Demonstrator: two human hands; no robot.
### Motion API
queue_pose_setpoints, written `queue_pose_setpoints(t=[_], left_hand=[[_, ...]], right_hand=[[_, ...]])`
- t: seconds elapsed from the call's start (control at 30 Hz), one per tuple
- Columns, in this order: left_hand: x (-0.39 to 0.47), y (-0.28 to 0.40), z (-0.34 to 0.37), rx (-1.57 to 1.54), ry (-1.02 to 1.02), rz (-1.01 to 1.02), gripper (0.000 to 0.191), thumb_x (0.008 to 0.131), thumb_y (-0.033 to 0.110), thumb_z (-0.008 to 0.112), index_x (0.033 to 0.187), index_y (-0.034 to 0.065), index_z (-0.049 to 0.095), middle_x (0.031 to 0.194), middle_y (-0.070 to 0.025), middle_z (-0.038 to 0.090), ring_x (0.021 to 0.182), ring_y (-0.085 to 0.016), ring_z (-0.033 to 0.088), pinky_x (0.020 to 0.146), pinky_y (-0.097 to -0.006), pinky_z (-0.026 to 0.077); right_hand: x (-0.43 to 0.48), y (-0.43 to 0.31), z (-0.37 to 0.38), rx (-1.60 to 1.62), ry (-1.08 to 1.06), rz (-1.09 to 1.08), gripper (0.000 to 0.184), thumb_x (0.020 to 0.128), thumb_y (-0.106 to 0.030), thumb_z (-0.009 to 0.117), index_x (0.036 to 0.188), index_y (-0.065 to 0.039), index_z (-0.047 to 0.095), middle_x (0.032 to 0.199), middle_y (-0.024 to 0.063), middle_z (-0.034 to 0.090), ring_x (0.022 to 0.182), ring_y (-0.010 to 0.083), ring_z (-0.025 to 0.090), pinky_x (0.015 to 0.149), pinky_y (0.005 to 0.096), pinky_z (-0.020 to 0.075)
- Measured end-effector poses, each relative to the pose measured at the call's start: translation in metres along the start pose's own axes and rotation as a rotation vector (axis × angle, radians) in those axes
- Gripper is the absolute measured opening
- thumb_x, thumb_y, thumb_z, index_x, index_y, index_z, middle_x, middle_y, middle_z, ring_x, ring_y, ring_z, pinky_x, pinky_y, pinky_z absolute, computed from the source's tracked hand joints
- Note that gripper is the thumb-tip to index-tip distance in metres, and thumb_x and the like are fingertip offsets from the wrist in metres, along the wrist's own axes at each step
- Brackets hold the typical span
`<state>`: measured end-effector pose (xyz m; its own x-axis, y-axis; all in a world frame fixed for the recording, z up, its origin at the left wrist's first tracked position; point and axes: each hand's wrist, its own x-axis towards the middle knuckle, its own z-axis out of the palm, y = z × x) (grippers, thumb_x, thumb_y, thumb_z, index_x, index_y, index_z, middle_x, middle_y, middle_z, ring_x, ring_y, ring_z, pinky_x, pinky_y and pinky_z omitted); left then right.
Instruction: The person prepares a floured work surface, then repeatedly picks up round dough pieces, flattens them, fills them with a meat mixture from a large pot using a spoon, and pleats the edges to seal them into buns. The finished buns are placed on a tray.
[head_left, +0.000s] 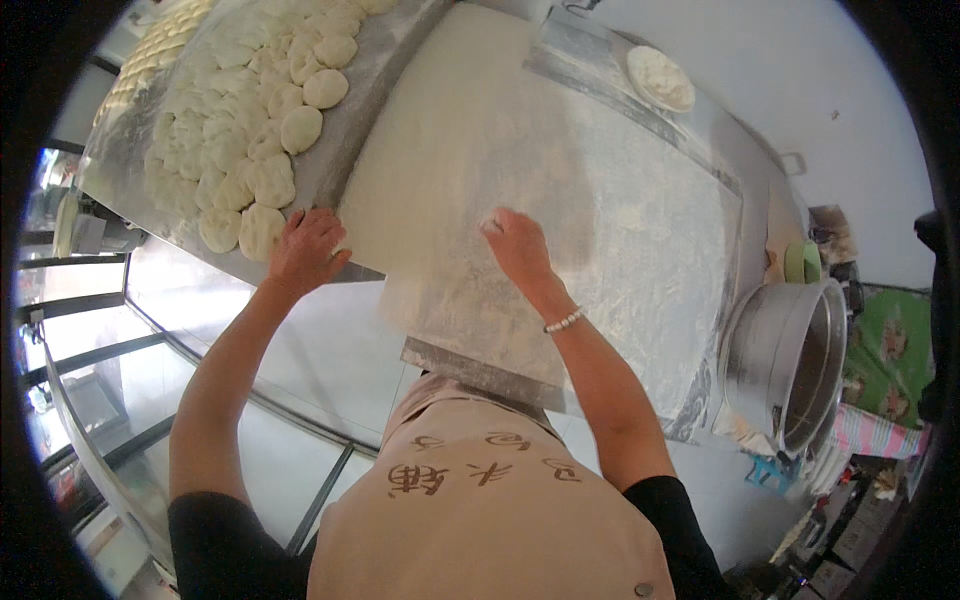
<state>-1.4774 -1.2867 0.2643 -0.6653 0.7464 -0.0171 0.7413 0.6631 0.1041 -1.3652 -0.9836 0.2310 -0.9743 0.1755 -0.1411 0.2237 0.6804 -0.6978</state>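
Note:
My left hand (307, 247) is at the upper left, its fingers at the edge of a dough piece (262, 231) in the nearest row on a metal table (352, 124). Whether it grips any dough cannot be told. More flattened round dough pieces (217, 142) lie packed together on that table, beyond the hand. My right hand (517, 244), with a beaded bracelet (563, 322) on the wrist, is over a floured work board (637, 247). Its fingers are curled, with a bit of white showing between them; what that is cannot be told.
A bowl of flour (661, 79) stands at the board's far side, beside a metal scraper-like plate (592, 45). To the right is a large round metal pot (784, 367), with a green object (802, 262) behind it. Glass-panelled framing (112, 360) runs along the left.

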Motion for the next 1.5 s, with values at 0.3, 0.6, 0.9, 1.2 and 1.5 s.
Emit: queue_pose_setpoints(t=[0.3,0.6,0.9,1.2,1.5], left_hand=[[0.001,0.000,-0.003,-0.065,-0.022,0.017,0.027,0.070,0.024,0.066,0.091,0.0077,0.060,0.104,-0.0054,0.057,0.113,-0.024,0.046,0.097,-0.0467,0.031],[0.004,-0.001,0.000,0.029,-0.047,0.003,0.024,0.069,0.023,0.065,0.088,0.0084,0.060,0.102,-0.0042,0.057,0.113,-0.022,0.046,0.096,-0.0448,0.032],[0.006,0.003,0.004,0.082,-0.138,-0.107,0.022,0.071,0.021,0.064,0.089,0.0093,0.060,0.107,-0.0021,0.057,0.113,-0.021,0.046,0.097,-0.0461,0.032],[0.001,-0.003,0.010,0.173,-0.179,-0.092,0.026,0.070,0.021,0.064,0.093,0.0083,0.061,0.111,-0.0037,0.057,0.116,-0.022,0.046,0.099,-0.0492,0.029],[0.004,-0.002,0.006,0.158,-0.176,-0.052,0.026,0.075,0.024,0.060,0.094,0.0060,0.060,0.113,-0.0070,0.055,0.117,-0.026,0.043,0.099,-0.0516,0.028]], right_hand=[[0.044,0.069,-0.076,-0.341,-0.021,-0.117,0.022,0.079,-0.012,0.054,0.098,-0.003,0.061,0.096,0.0159,0.062,0.089,0.0336,0.058,0.081,0.0444,0.0445],[0.110,0.046,-0.067,-0.272,-0.292,-0.448,0.018,0.077,-0.011,0.054,0.091,-0.005,0.063,0.091,0.0150,0.063,0.088,0.0324,0.058,0.079,0.0416,0.0460],[0.244,0.176,-0.233,-0.519,0.549,0.018,0.038,0.077,-0.020,0.061,0.111,-0.004,0.057,0.098,0.0174,0.060,0.095,0.0322,0.056,0.084,0.0405,0.0462],[0.269,0.232,-0.275,-0.714,0.383,0.070,0.029,0.079,-0.025,0.057,0.096,-0.002,0.063,0.097,0.0200,0.062,0.090,0.0340,0.060,0.080,0.0400,0.0480],[0.044,0.155,-0.273,0.115,0.123,0.246,0.040,0.084,-0.032,0.057,0.110,-0.002,0.059,0.099,0.0058,0.059,0.094,0.0161,0.052,0.085,0.0284,0.0404]])
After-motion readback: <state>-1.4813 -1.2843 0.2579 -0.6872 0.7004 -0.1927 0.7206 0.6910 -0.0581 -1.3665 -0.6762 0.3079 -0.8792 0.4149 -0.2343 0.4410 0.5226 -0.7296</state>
